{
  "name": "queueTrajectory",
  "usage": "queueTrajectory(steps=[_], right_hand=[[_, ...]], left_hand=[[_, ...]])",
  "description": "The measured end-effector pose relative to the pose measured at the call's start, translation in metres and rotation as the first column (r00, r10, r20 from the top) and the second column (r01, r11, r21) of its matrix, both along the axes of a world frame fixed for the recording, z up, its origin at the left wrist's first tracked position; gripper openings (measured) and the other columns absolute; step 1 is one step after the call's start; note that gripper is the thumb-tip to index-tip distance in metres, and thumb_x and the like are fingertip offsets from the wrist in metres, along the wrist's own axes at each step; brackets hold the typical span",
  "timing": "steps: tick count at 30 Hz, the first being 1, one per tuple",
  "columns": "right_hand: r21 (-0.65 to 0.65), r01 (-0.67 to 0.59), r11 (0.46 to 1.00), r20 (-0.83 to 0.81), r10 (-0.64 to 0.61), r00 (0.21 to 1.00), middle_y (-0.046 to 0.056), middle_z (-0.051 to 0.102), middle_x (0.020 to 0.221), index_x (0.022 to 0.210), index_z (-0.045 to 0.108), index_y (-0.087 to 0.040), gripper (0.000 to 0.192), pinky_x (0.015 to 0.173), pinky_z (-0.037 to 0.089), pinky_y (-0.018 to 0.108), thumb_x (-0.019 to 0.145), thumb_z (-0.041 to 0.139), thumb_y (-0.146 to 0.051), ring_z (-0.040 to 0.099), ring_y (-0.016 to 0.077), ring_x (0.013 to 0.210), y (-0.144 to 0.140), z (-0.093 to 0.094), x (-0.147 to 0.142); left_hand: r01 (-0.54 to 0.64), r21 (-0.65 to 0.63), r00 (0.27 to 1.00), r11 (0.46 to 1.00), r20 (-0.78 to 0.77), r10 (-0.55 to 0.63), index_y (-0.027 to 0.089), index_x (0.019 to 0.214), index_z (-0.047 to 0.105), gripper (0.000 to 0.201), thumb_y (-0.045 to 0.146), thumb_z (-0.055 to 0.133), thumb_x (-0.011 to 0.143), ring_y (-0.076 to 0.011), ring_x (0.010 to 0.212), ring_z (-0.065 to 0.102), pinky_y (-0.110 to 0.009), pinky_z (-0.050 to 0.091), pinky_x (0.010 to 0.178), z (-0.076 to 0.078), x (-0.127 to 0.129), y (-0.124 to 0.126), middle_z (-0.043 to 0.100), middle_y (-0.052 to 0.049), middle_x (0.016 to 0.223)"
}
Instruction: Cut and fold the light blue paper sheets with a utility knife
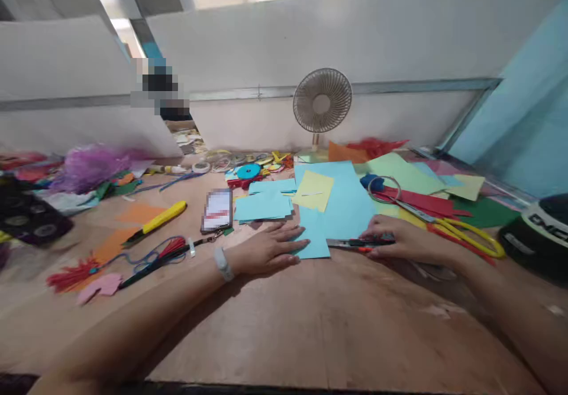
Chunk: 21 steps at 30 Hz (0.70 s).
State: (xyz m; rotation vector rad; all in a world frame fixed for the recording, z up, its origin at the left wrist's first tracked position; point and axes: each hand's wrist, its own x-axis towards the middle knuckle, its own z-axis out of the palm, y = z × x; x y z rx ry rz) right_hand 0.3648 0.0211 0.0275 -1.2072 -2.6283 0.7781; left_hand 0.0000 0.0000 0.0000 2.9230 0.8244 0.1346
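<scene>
My left hand [273, 245] lies flat with its fingers spread, the fingertips resting on the left side of a light blue sheet of paper [316, 238]. At that sheet's right side, my right hand [385, 236] is closed round a black and orange cutter knife [350, 243]. Its metal blade points left and meets the paper's edge. Behind lies a larger light blue sheet [355, 191], partly covered by a yellow piece of paper [316, 190]. Several cut light blue pieces [263, 204] are stacked just beyond my left hand.
Left of the stack is a phone [217, 210]; farther left lies a yellow utility knife [164, 219]. Yellow-handled scissors [470, 235] lie beyond my right hand, near a dark round container [541, 235]. A small fan [322, 100] stands at the back. Someone is partly visible behind the partition.
</scene>
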Motion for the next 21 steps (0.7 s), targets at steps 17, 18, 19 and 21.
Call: queueTrajectory(steps=[17,18,19,21], right_hand=[[-0.012,-0.073,0.997,-0.041,0.072,0.997,0.01,0.067,0.106,0.112,0.072,-0.022,0.042,0.086,0.046,0.038,0.091,0.055,-0.054,0.062,0.0253,0.097,-0.018,0.005,-0.023],[-0.022,-0.079,0.997,-0.037,0.078,0.996,0.011,0.067,0.106,0.112,0.071,-0.021,0.042,0.087,0.046,0.038,0.092,0.054,-0.053,0.062,0.0252,0.098,-0.019,0.005,-0.023],[-0.031,-0.084,0.996,-0.034,0.083,0.996,0.011,0.066,0.107,0.113,0.071,-0.021,0.042,0.087,0.046,0.038,0.092,0.054,-0.053,0.061,0.0251,0.099,-0.019,0.006,-0.024],[-0.047,-0.088,0.995,-0.029,0.087,0.996,0.011,0.066,0.108,0.113,0.071,-0.02,0.042,0.088,0.045,0.037,0.092,0.054,-0.052,0.061,0.0251,0.1,-0.019,0.006,-0.023]], left_hand=[[0.114,-0.059,0.993,0.992,-0.005,-0.115,0.03,0.156,0.029,0.063,0.058,0.041,0.101,-0.0297,0.151,0.02,-0.05,0.008,0.123,0.003,-0.001,-0.004,0.014,-0.006,0.164],[0.114,-0.06,0.993,0.992,-0.006,-0.115,0.03,0.156,0.029,0.064,0.059,0.04,0.101,-0.03,0.151,0.02,-0.05,0.008,0.123,0.003,-0.001,-0.004,0.014,-0.006,0.164],[0.113,-0.06,0.993,0.992,-0.008,-0.114,0.03,0.156,0.028,0.064,0.06,0.04,0.101,-0.0301,0.151,0.02,-0.05,0.008,0.123,0.003,0.0,-0.004,0.014,-0.006,0.164],[0.109,-0.056,0.994,0.992,-0.016,-0.11,0.031,0.156,0.028,0.064,0.06,0.04,0.101,-0.0295,0.151,0.02,-0.049,0.008,0.123,0.003,0.0,-0.004,0.014,-0.006,0.165]])
